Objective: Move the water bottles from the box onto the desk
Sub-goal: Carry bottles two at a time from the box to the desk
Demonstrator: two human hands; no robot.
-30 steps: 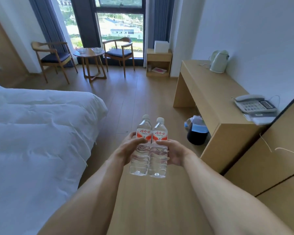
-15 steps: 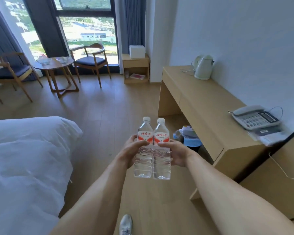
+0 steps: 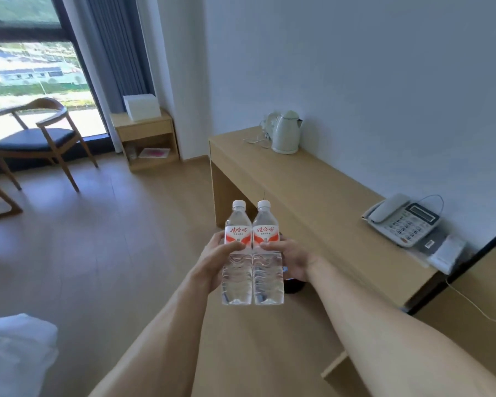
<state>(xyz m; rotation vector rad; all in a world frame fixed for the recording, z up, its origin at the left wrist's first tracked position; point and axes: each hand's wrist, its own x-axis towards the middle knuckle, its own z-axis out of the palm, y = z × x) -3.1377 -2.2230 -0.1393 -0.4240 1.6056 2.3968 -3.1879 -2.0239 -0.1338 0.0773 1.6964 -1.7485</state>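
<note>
- Left hand point(image 3: 212, 260) fingers point(image 3: 235, 245) curl round the left bottle point(image 3: 237, 253); right hand point(image 3: 291, 257) fingers point(image 3: 269, 245) curl round the right bottle point(image 3: 267, 253).
- Both bottles stand upright, sides touching, held above the floor point(image 3: 98, 253).
- The table point(image 3: 312, 190) lies just right, carrying a kettle point(image 3: 286, 132) and telephone point(image 3: 403, 219).

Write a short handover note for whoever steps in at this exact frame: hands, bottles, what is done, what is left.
Left hand grips the left bottle; right hand grips the right bottle. Both bottles are upright, side by side and touching, held in the air above the floor, short of the desk.
Done: two bottles lifted and carried toward the desk.
Left: set both down, probably on the bare stretch between the kettle and the phone. The box is out of view.
</note>
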